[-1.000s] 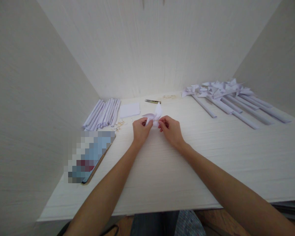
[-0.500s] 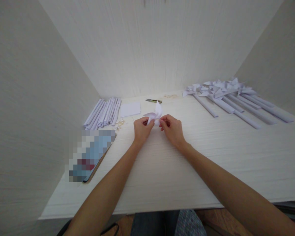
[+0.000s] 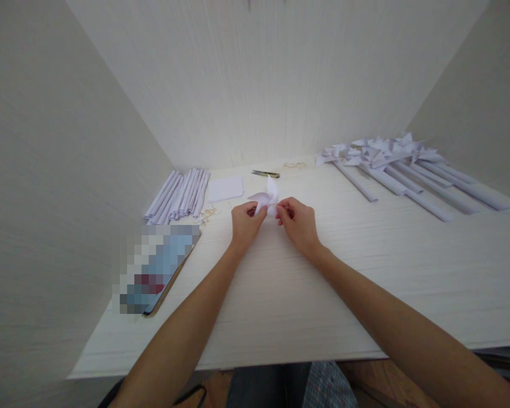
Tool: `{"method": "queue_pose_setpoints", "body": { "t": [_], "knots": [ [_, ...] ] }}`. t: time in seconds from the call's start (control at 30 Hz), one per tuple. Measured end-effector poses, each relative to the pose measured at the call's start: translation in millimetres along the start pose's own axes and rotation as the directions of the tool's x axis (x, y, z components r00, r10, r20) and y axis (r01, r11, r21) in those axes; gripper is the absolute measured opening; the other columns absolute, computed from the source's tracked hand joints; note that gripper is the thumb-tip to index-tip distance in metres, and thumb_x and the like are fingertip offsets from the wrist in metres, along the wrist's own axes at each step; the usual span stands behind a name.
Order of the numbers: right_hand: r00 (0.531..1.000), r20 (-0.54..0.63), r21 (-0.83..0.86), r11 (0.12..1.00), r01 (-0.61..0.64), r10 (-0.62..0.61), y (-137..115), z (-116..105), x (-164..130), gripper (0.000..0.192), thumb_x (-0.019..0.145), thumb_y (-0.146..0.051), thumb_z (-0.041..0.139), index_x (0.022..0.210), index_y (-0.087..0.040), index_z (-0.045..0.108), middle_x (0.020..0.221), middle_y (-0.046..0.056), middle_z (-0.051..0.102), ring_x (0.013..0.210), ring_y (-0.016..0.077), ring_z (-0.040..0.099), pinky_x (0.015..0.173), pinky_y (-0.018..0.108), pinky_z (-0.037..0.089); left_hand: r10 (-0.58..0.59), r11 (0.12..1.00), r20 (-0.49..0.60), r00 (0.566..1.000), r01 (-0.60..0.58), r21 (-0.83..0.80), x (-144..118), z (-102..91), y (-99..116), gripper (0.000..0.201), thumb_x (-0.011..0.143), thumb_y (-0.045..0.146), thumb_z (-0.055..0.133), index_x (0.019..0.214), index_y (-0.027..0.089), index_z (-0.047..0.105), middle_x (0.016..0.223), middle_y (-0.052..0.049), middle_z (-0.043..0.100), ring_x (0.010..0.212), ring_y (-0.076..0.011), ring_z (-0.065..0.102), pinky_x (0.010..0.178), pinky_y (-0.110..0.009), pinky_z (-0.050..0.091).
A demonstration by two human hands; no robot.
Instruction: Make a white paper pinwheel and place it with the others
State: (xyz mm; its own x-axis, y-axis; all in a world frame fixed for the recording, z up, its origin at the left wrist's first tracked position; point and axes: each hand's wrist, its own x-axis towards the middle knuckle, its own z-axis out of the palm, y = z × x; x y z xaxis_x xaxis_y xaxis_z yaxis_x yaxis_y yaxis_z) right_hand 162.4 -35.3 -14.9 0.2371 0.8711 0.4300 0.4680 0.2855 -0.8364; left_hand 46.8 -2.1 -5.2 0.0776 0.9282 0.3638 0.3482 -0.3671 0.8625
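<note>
Centrally, the left hand grips a folded white paper pinwheel, thumb in front and fingers behind. The right hand is closed in a pinch at the pinwheel's right side, thumb against forefinger, on a thin tan piece; its exact form is too small to tell. The pinwheel is positioned between the two hands, over the middle of the white table, with one blade pointing away from the person and another to the left.

Beyond the pinwheel lies a small cutting tool, with pale scraps to its right. Left of the tool is a flat white paper square. Next to the square, rolled paper tubes lie side by side; small offcuts are scattered near their front ends. In front of the tubes rests a flat phone-like device, partly pixelated. At the far right, paper pinwheels on tube handles lie in an overlapping group, handles directed toward the near right.
</note>
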Motion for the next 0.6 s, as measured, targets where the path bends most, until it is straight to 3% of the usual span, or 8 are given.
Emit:
{"method": "queue_pose_setpoints", "body": {
  "t": [0.13, 0.33, 0.6],
  "knots": [
    [1.000, 0.000, -0.015, 1.000, 0.015, -0.015, -0.6, -0.7, 0.2, 0.011, 0.075, -0.018, 0.047, 0.065, -0.017, 0.052, 0.053, -0.003, 0.056, 0.045, 0.0091, 0.052, 0.051, 0.022, 0.039, -0.002, 1.000, 0.017, 1.000, 0.002, -0.013, -0.4, -0.4, -0.4, 0.028, 0.062, 0.024, 0.053, 0.042, 0.016, 0.035, 0.044, 0.007, 0.027, 0.044, -0.0053, 0.027, 0.043, -0.020, 0.022],
    [1.000, -0.010, -0.002, 1.000, 0.005, -0.005, -0.3, -1.0, 1.2, 0.012, 0.074, -0.017, 0.047, 0.064, -0.017, 0.053, 0.053, -0.003, 0.056, 0.044, 0.0090, 0.051, 0.049, 0.021, 0.039, -0.042, 0.997, 0.077, 0.996, 0.047, -0.065, 0.0, -0.3, -1.2, 0.015, 0.062, 0.022, 0.050, 0.049, 0.015, 0.047, 0.047, 0.006, 0.038, 0.046, -0.0064, 0.034, 0.045, -0.020, 0.027],
    [1.000, -0.014, 0.003, 1.000, 0.011, -0.011, 1.1, -1.1, 0.7, 0.011, 0.074, -0.017, 0.047, 0.065, -0.016, 0.053, 0.053, -0.002, 0.055, 0.044, 0.0088, 0.051, 0.049, 0.021, 0.039, -0.012, 0.999, 0.078, 0.997, 0.014, -0.032, 1.2, -0.5, -4.4, 0.023, 0.067, 0.027, 0.048, 0.047, 0.015, 0.046, 0.046, 0.005, 0.037, 0.047, -0.0073, 0.034, 0.046, -0.021, 0.025]
  ]
}}
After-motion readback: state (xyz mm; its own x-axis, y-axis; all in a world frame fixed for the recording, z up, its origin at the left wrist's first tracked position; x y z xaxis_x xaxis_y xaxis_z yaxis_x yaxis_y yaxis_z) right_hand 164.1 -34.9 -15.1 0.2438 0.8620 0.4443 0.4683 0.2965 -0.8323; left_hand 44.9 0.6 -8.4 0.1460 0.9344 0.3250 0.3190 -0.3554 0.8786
